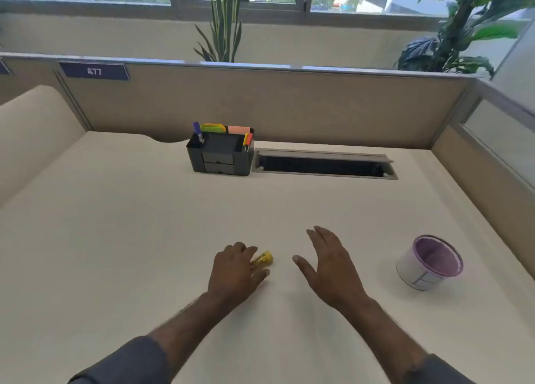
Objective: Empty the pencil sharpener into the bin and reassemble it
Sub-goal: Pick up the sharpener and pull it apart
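Beige partition walls close the desk on its far and right sides, with a dark organiser and an open cable slot along the far edge and a wide bare stretch between them and you. Your left hand lies near the middle, its fingers curled loosely over the yellow pencil sharpener, which rests on its side on the desk, though you cannot tell whether they grip it. Your right hand hovers just beside it with fingers spread and holding nothing, and the small purple-lined bin stands well apart to the right, near the desk's right edge.
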Available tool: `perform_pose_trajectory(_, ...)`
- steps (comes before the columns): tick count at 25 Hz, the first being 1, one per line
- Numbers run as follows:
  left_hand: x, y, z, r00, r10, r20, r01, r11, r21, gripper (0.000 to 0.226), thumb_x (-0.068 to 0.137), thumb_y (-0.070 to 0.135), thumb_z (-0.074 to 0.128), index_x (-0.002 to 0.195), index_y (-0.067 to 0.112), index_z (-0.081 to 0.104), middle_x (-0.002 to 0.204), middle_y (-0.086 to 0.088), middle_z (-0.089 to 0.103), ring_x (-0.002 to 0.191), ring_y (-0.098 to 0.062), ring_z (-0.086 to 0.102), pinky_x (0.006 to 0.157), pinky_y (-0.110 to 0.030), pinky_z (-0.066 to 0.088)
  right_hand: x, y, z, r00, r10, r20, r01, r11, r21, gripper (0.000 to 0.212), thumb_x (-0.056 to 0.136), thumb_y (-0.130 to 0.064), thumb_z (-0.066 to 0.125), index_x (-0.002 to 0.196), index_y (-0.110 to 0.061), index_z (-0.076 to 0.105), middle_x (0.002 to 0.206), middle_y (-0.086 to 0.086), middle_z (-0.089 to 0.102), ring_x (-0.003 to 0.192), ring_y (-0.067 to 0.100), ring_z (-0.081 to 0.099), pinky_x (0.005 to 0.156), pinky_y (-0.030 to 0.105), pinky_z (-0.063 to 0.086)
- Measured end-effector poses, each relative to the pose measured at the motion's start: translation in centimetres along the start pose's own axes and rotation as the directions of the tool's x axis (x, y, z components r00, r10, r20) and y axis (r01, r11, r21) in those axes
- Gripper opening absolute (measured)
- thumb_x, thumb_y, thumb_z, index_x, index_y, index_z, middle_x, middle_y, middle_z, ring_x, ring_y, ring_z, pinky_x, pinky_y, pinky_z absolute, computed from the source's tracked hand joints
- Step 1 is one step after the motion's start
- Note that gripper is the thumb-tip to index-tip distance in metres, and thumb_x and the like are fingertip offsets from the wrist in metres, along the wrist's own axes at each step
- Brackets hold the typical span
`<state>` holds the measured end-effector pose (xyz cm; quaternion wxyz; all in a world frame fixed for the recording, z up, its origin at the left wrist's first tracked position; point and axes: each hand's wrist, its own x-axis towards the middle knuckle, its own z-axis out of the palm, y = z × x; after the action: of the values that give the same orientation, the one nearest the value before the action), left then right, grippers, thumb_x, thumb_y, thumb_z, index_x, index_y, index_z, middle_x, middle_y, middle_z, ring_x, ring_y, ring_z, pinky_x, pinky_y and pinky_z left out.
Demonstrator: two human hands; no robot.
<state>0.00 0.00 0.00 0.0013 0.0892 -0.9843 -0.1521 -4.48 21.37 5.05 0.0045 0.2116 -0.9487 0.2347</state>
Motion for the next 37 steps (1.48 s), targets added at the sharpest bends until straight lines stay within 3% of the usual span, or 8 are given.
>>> perform_pose_trajectory(7, -0.7, 0.9, 1.5, 0.987, -0.140, -0.074, 0.117, 0.958, -0.261, 0.029, 0.085, 0.025, 0.067, 0.113, 0.029, 0.069, 0.102, 0.003, 0.066, 0.096, -0.022, 0.060, 0.080, -0.030, 0.039, -0.6, 0.4, 2.0, 0.991, 0.130, 0.029, -0.132, 0.940, 0.313, 0.042, 0.091, -0.040, 0.062, 0.127, -0.018, 0.058, 0.124, -0.003, 0.060, 0.116, 0.014, 0.051, 0.092, 0.024, 0.042)
perform_pose_trajectory(11, -1.2, 2.8, 1.2, 0.978, -0.172, -0.116, 0.074, 0.810, -0.582, 0.025, 0.084, 0.022, 0.073, 0.108, 0.027, 0.070, 0.101, 0.011, 0.069, 0.087, -0.006, 0.063, 0.077, -0.022, 0.048, 0.4, -0.1, 1.5, 0.961, 0.245, 0.126, -0.274, 0.800, 0.534, 0.034, 0.086, -0.037, 0.070, 0.114, -0.020, 0.066, 0.095, -0.005, 0.069, 0.083, 0.008, 0.063, 0.068, 0.016, 0.046)
perform_pose_trajectory(14, -1.4, 4.4, 0.5, 0.980, -0.137, -0.142, 0.000, 0.722, -0.691, 0.023, 0.083, 0.024, 0.075, 0.102, 0.033, 0.067, 0.097, 0.016, 0.069, 0.087, 0.000, 0.063, 0.068, -0.007, 0.043, 0.8, -1.0, 0.9, 0.955, 0.216, 0.204, -0.297, 0.682, 0.669, 0.029, 0.083, -0.039, 0.073, 0.108, -0.025, 0.068, 0.085, -0.002, 0.072, 0.075, 0.014, 0.064, 0.068, 0.031, 0.054)
perform_pose_trajectory(17, -1.5, 5.4, -0.4, 0.979, -0.095, -0.179, -0.057, 0.719, -0.693, 0.029, 0.082, 0.021, 0.075, 0.095, 0.044, 0.061, 0.095, 0.018, 0.066, 0.089, -0.001, 0.062, 0.071, -0.006, 0.042, 1.1, -1.4, 0.1, 0.969, 0.199, 0.149, -0.242, 0.627, 0.741, 0.016, 0.082, -0.033, 0.076, 0.095, -0.025, 0.071, 0.082, 0.006, 0.072, 0.068, 0.017, 0.061, 0.066, 0.036, 0.055)
perform_pose_trajectory(21, -1.7, 5.7, -1.1, 0.983, -0.045, -0.180, -0.084, 0.757, -0.648, 0.034, 0.081, 0.028, 0.075, 0.094, 0.052, 0.054, 0.097, 0.020, 0.064, 0.094, -0.001, 0.060, 0.075, -0.004, 0.039, 1.5, -1.3, -0.9, 0.977, 0.190, 0.101, -0.199, 0.621, 0.758, 0.009, 0.079, -0.026, 0.079, 0.084, -0.019, 0.076, 0.067, 0.008, 0.065, 0.059, 0.010, 0.053, 0.057, 0.020, 0.048)
perform_pose_trajectory(26, -1.7, 6.1, -1.5, 0.980, 0.004, -0.200, -0.133, 0.757, -0.640, 0.024, 0.080, 0.028, 0.076, 0.101, 0.036, 0.069, 0.093, 0.014, 0.068, 0.084, -0.004, 0.064, 0.073, -0.019, 0.050, 1.4, -1.4, -1.1, 0.978, 0.171, 0.121, -0.203, 0.624, 0.755, 0.009, 0.077, -0.022, 0.081, 0.085, -0.018, 0.078, 0.075, 0.010, 0.071, 0.065, 0.011, 0.060, 0.064, 0.023, 0.053)
perform_pose_trajectory(29, -1.8, 6.2, -1.7, 0.975, 0.009, -0.224, -0.147, 0.782, -0.606, 0.022, 0.081, 0.024, 0.077, 0.101, 0.031, 0.072, 0.091, 0.011, 0.068, 0.081, -0.007, 0.063, 0.071, -0.026, 0.052, 1.7, -1.2, -1.3, 0.979, 0.169, 0.117, -0.199, 0.639, 0.743, 0.011, 0.077, -0.022, 0.081, 0.086, -0.016, 0.078, 0.082, 0.013, 0.074, 0.075, 0.025, 0.068, 0.071, 0.034, 0.058)
perform_pose_trajectory(37, -2.0, 6.7, -1.9, 0.965, 0.018, -0.261, -0.173, 0.790, -0.588, 0.020, 0.083, 0.013, 0.073, 0.099, 0.026, 0.072, 0.090, 0.011, 0.068, 0.084, -0.006, 0.061, 0.071, -0.018, 0.048, 1.8, -1.5, -1.8, 0.987, 0.132, 0.095, -0.161, 0.699, 0.697, 0.008, 0.079, -0.022, 0.080, 0.085, -0.017, 0.079, 0.081, 0.007, 0.072, 0.075, 0.021, 0.066, 0.070, 0.033, 0.057)
